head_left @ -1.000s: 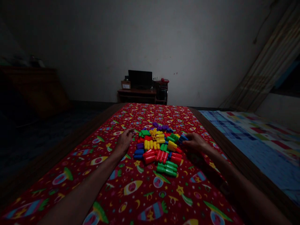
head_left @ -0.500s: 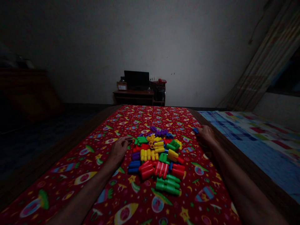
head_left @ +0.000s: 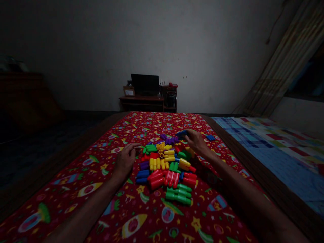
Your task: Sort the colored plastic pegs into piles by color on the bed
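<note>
Several plastic toy blocks, each like a row of joined tubes, lie in a pile on a red patterned cloth (head_left: pixel 141 219). My right hand (head_left: pixel 196 141) is closed on a blue block (head_left: pixel 181 135) at the far right side of the pile, by the purple blocks (head_left: pixel 172 140). Away to the right, a second blue block (head_left: pixel 210 137) rests alone on the cloth. My left hand (head_left: pixel 126 158) lies on the cloth left of the pile, fingers stretched toward a green block (head_left: pixel 151 148), holding nothing. Yellow blocks (head_left: pixel 155 164), red blocks (head_left: pixel 172 179) and a green block (head_left: pixel 178 196) fill the nearer part.
Beyond the cloth, a low desk (head_left: pixel 141 99) with a dark monitor (head_left: pixel 145 84) stands against the wall. On the right lies a blue checked bedspread (head_left: pixel 243 138) below a curtain (head_left: pixel 273 81). A wooden cabinet (head_left: pixel 27 101) is at the left.
My right hand has let go of one blue block at the right edge, moved left to the pile and taken hold of another blue block. My left hand has barely moved.
</note>
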`<move>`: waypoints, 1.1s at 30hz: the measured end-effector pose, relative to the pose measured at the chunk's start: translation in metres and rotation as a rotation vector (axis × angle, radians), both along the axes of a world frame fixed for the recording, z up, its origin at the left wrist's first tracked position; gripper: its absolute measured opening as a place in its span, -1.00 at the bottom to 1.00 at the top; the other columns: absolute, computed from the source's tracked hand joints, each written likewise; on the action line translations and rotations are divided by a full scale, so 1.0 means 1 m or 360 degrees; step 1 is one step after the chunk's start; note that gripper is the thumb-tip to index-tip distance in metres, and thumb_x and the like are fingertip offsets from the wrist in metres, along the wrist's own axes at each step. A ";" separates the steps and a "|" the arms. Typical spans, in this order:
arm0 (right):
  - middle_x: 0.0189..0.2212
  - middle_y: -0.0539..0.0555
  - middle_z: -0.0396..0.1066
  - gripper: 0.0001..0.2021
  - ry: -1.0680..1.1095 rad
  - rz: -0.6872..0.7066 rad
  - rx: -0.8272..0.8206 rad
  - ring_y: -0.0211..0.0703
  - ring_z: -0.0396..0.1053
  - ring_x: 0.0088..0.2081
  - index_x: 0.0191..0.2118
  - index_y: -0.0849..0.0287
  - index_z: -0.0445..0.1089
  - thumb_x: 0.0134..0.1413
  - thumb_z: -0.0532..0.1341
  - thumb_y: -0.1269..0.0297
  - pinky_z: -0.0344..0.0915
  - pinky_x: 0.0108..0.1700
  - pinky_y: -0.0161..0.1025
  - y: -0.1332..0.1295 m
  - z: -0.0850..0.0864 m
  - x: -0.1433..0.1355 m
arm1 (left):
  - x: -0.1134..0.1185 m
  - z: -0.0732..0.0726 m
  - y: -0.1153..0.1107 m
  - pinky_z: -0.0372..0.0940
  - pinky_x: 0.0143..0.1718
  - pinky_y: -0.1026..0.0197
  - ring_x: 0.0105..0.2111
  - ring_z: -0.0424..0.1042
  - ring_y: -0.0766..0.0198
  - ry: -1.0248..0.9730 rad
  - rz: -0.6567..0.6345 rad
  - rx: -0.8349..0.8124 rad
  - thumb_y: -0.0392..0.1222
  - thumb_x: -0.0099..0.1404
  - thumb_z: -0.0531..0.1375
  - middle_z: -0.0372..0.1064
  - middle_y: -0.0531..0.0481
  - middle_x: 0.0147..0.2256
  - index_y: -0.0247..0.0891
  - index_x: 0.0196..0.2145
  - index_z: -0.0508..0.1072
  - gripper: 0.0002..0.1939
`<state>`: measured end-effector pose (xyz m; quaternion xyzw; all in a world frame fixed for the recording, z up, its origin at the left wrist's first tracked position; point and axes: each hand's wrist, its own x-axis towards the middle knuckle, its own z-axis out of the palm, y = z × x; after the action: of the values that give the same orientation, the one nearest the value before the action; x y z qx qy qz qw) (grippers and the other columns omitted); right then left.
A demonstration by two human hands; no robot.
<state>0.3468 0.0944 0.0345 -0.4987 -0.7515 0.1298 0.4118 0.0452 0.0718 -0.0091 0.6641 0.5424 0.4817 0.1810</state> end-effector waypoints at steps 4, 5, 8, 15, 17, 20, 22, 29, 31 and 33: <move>-0.48 0.04 0.44 -0.70 0.0575 0.0511 -0.0322 -0.27 0.36 -0.47 -0.30 0.23 0.43 0.06 0.18 0.06 0.25 -0.42 -0.36 -0.015 0.011 -0.024 | 0.025 0.017 -0.026 0.28 0.02 0.10 -0.08 0.43 0.12 0.0118 -0.0081 0.0232 -0.05 0.27 -0.02 0.46 -0.09 -0.10 -0.21 -0.08 0.43 -0.62; -0.48 0.02 0.43 -0.68 0.0614 0.0632 -0.0396 -0.28 0.35 -0.47 -0.31 0.23 0.44 0.02 0.21 0.02 0.25 -0.42 -0.36 -0.022 0.012 -0.033 | 0.032 0.020 -0.032 0.29 0.00 0.11 -0.07 0.43 0.11 0.0096 -0.0163 0.0198 -0.01 0.28 -0.01 0.46 -0.08 -0.09 -0.21 -0.03 0.41 -0.60; -0.49 -0.02 0.41 -0.66 0.0631 0.0806 -0.0512 -0.30 0.31 -0.47 -0.33 0.22 0.45 -0.02 0.24 0.00 0.23 -0.42 -0.37 -0.043 0.012 -0.057 | 0.050 0.027 -0.044 0.36 -0.16 0.16 -0.17 0.47 0.09 0.0044 -0.0336 0.0016 0.10 0.20 0.10 0.50 -0.06 -0.18 -0.20 -0.07 0.44 -0.56; -0.57 -0.03 0.34 -0.61 0.0620 0.0574 -0.0399 -0.34 0.23 -0.52 -0.43 0.24 0.42 0.00 0.18 -0.05 0.15 -0.47 -0.39 -0.032 0.018 -0.043 | 0.053 0.027 -0.040 0.29 -0.54 0.30 -0.51 0.41 0.24 -0.0214 -0.0327 -0.0244 0.13 0.07 0.20 0.43 0.07 -0.52 -0.24 -0.34 0.47 -0.62; -0.57 0.00 0.36 -0.59 0.0553 0.0306 -0.0279 -0.32 0.24 -0.53 -0.41 0.26 0.45 0.01 0.14 -0.06 0.14 -0.47 -0.38 -0.015 0.020 -0.014 | 0.050 0.027 -0.037 0.27 -0.56 0.31 -0.54 0.39 0.27 -0.0248 -0.0291 -0.0255 0.13 0.05 0.22 0.41 0.08 -0.54 -0.25 -0.36 0.47 -0.63; -0.60 0.04 0.37 -0.62 0.0158 -0.0239 -0.0161 -0.27 0.26 -0.53 -0.45 0.29 0.47 0.00 0.15 0.02 0.09 -0.49 -0.36 0.008 0.017 0.042 | 0.048 0.024 -0.035 0.29 -0.55 0.31 -0.53 0.40 0.26 -0.0295 -0.0291 -0.0269 0.14 0.04 0.24 0.43 0.07 -0.51 -0.26 -0.35 0.47 -0.61; -0.66 0.05 0.34 -0.63 -0.0048 -0.0616 -0.0250 -0.25 0.27 -0.55 -0.51 0.29 0.46 0.04 0.11 0.09 0.05 -0.52 -0.35 0.016 0.009 0.078 | 0.048 0.021 -0.034 0.31 -0.53 0.30 -0.49 0.43 0.23 -0.0316 -0.0333 -0.0281 0.15 0.02 0.25 0.47 0.05 -0.48 -0.26 -0.31 0.48 -0.58; -0.63 0.10 0.39 -0.80 -0.0065 -0.1074 -0.0637 -0.21 0.30 -0.57 -0.42 0.27 0.44 0.00 0.19 0.22 0.09 -0.53 -0.32 0.019 -0.022 0.139 | 0.045 0.016 -0.032 0.36 -0.39 0.22 -0.38 0.48 0.13 -0.0183 -0.0322 -0.0289 0.20 0.07 0.18 0.53 -0.03 -0.36 -0.26 -0.20 0.50 -0.49; -0.54 0.15 0.43 -0.81 -0.0136 -0.1132 -0.0523 -0.17 0.34 -0.49 -0.38 0.28 0.42 0.01 0.20 0.23 0.13 -0.47 -0.30 0.018 -0.020 0.141 | 0.044 0.015 -0.030 0.37 -0.31 0.19 -0.32 0.49 0.10 -0.0136 -0.0285 -0.0267 0.23 0.09 0.14 0.53 -0.05 -0.31 -0.25 -0.22 0.51 -0.48; -0.43 0.24 0.45 -0.78 -0.0164 -0.1110 -0.0333 -0.12 0.37 -0.38 -0.33 0.32 0.42 0.04 0.18 0.23 0.16 -0.40 -0.27 0.018 -0.012 0.137 | 0.043 0.014 -0.029 0.37 -0.26 0.16 -0.30 0.49 0.08 -0.0084 -0.0242 -0.0246 0.23 0.12 0.11 0.53 -0.06 -0.29 -0.25 -0.23 0.51 -0.49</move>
<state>0.4835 0.1125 0.0222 -0.7703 -0.5388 0.0323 0.3396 0.0883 0.0431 0.0048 0.6745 0.5211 0.4405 0.2819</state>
